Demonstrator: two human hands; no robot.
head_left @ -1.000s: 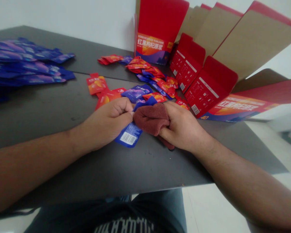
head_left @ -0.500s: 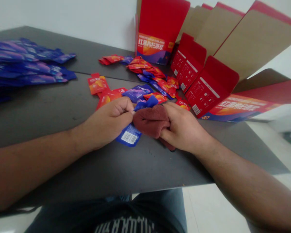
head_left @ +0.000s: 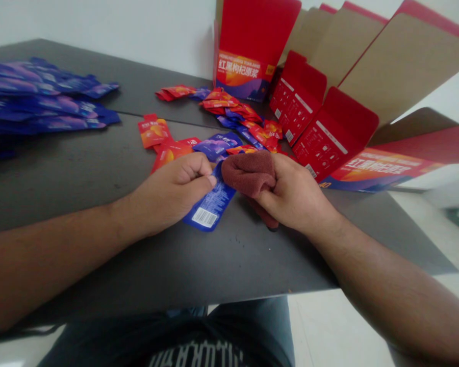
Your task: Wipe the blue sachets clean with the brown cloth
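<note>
Between my hands a blue sachet (head_left: 213, 204) is tilted, its side with a white barcode label facing up. My left hand (head_left: 179, 186) pinches its left edge between thumb and fingers. A folded brown cloth (head_left: 248, 173) is gripped in my right hand (head_left: 296, 191) and lies against the upper end of the sachet, covering part of it. Just beyond my hands are loose red sachets (head_left: 155, 132) and another blue sachet (head_left: 218, 145), some of them overlapping.
Blue sachets (head_left: 42, 102) are piled at the left of the dark table (head_left: 137, 270). Open red boxes stand at the right, one upright box (head_left: 245, 66) at the back and another box (head_left: 382, 168) nearer. More mixed sachets (head_left: 229, 107) lie before them.
My right hand and the brown cloth have moved slightly right and away from me, uncovering more of the blue sachet. My left hand has hardly moved.
</note>
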